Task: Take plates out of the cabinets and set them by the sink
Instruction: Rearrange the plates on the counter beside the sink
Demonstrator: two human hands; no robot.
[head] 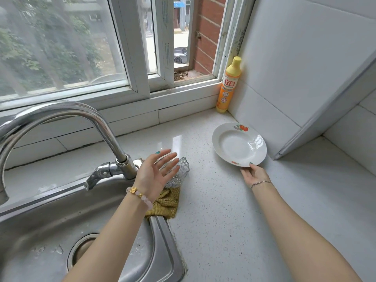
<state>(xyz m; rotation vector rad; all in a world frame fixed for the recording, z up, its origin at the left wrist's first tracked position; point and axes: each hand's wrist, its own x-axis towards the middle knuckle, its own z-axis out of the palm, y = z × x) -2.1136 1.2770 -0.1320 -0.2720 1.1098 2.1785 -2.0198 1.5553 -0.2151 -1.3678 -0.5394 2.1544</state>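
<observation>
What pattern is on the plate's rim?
White plate with orange-red fruit motifs on the rim; head view.

Plate (239, 147) rim in right hand (254, 175)

Legible only on the yellow dish-soap bottle (228, 86) in the far corner of the counter (213, 200): two large white characters, 立白, on a red panel, with finer print and round seals beneath too small to read.
</observation>
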